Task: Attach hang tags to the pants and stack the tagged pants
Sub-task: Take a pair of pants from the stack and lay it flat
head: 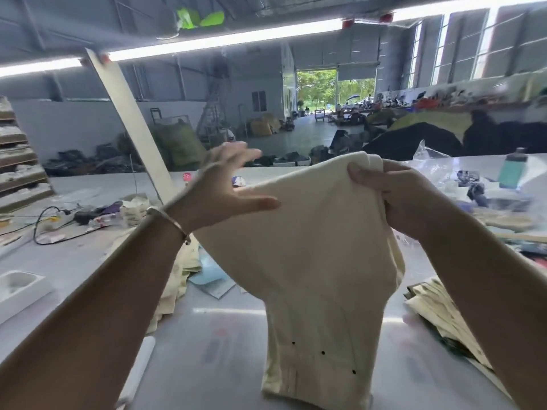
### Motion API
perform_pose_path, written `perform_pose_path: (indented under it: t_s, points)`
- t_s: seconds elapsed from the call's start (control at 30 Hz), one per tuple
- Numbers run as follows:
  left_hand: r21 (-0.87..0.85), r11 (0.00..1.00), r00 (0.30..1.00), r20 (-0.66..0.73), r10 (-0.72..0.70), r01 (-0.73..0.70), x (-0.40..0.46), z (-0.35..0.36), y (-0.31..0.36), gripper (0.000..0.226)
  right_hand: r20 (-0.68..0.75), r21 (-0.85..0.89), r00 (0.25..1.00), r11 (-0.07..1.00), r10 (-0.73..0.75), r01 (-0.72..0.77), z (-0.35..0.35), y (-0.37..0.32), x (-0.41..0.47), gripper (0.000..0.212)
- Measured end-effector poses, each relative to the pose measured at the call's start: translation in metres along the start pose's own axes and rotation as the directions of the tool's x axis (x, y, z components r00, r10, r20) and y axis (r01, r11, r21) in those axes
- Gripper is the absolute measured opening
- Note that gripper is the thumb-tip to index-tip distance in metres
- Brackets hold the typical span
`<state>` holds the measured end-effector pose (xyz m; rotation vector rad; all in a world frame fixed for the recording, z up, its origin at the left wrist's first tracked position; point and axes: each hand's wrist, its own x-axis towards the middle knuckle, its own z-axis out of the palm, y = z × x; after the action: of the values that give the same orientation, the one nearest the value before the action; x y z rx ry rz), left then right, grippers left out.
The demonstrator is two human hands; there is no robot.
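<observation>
Right grip point(393, 193): fingers and thumb pinch the top edge of the cream pants point(310, 261), held raised, lower end reaching the worktop point(207, 350). Left grip point(228, 187): fingers spread, holding nothing, just beside the cloth. More cream pants point(438, 315) lie stacked at right; teal bottle point(512, 170) stands beyond.

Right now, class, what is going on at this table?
A person stands at a long worktable in a big garment workshop, holding up a pair of cream pants. The right hand grips the fabric's top edge, lifting it so the lower end rests on the table. The left hand is open beside the pants, fingers spread, its thumb at the cloth. More cream pants lie piled at the left and right. No hang tag is visible on the held pair.
</observation>
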<state>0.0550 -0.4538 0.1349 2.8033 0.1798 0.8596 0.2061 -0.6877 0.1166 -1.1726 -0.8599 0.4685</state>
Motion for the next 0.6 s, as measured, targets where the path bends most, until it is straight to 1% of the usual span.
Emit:
perform_pose_path:
  t_s: [0.03,0.07,0.1,0.13,0.17,0.2,0.27,0.3,0.33,0.37,0.4,0.43,0.47,0.5,0.53,0.57,0.6]
  points:
    - [0.041,0.999,0.991,0.130,0.027,-0.032,0.004,0.004,0.006,0.091,0.029,-0.023,1.000,1.000,0.001,0.000,0.000,-0.001,-0.001,0.015]
    - [0.046,0.998,0.972,0.232,0.027,-0.039,0.008,0.007,0.013,0.070,0.058,-0.037,0.998,0.999,-0.001,0.003,-0.002,-0.001,-0.002,0.016]
    - [0.003,1.000,0.945,0.328,0.009,-0.010,0.012,0.010,0.017,0.045,0.080,-0.040,0.997,0.999,0.001,0.002,-0.006,-0.002,-0.003,0.017]
    - [-0.081,0.996,0.910,0.415,0.002,0.035,0.016,0.015,0.020,0.027,0.094,-0.038,0.996,0.999,-0.003,0.007,-0.011,-0.003,-0.005,0.017]
    - [-0.177,0.979,0.871,0.491,0.000,0.100,0.019,0.019,0.021,0.022,0.099,-0.036,0.995,0.999,-0.004,0.007,-0.017,-0.005,-0.007,0.018]
    - [-0.261,0.948,0.827,0.563,-0.003,0.181,0.022,0.022,0.024,0.020,0.094,-0.037,0.996,0.999,-0.005,0.008,-0.025,-0.007,-0.008,0.019]
    - [-0.415,0.840,0.748,0.664,0.018,0.349,0.029,0.027,0.033,0.024,0.057,-0.067,0.998,0.998,0.020,-0.016,-0.041,-0.010,-0.011,0.018]
    - [-0.467,0.784,0.723,0.690,0.033,0.410,0.033,0.031,0.039,0.027,0.016,-0.098,0.999,0.994,0.039,-0.038,-0.049,-0.010,-0.013,0.017]
    - [-0.506,0.735,0.719,0.694,0.037,0.451,0.038,0.035,0.045,0.028,-0.064,-0.186,0.997,0.981,0.041,-0.052,-0.058,-0.006,-0.015,0.018]
    - [-0.545,0.683,0.730,0.683,0.025,0.486,0.044,0.040,0.053,0.026,-0.184,-0.348,0.983,0.934,0.012,-0.077,-0.069,-0.002,-0.016,0.019]
    - [-0.588,0.619,0.748,0.664,0.002,0.521,0.050,0.046,0.062,0.020,-0.312,-0.534,0.948,0.837,-0.064,-0.120,-0.080,0.005,-0.018,0.021]
    - [-0.640,0.543,0.767,0.641,-0.012,0.544,0.056,0.053,0.072,0.013,-0.403,-0.691,0.900,0.700,-0.166,-0.181,-0.089,0.013,-0.022,0.024]
    - [-0.696,0.457,0.788,0.616,-0.015,0.553,0.061,0.059,0.083,0.019,-0.431,-0.790,0.867,0.570,-0.251,-0.228,-0.095,0.021,-0.028,0.028]
    - [-0.736,0.385,0.802,0.597,-0.018,0.557,0.066,0.065,0.094,0.033,-0.415,-0.840,0.858,0.489,-0.302,-0.234,-0.099,0.028,-0.035,0.032]
    - [-0.760,0.336,0.814,0.580,-0.039,0.557,0.071,0.071,0.105,0.044,-0.386,-0.864,0.862,0.457,-0.329,-0.213,-0.102,0.036,-0.042,0.035]
    - [-0.779,0.300,0.825,0.562,-0.055,0.551,0.075,0.075,0.117,0.046,-0.369,-0.868,0.866,0.459,-0.336,-0.192,-0.104,0.042,-0.049,0.037]
    - [-0.799,0.272,0.838,0.542,-0.059,0.536,0.080,0.079,0.129,0.040,-0.362,-0.860,0.867,0.482,-0.343,-0.168,-0.104,0.048,-0.055,0.037]
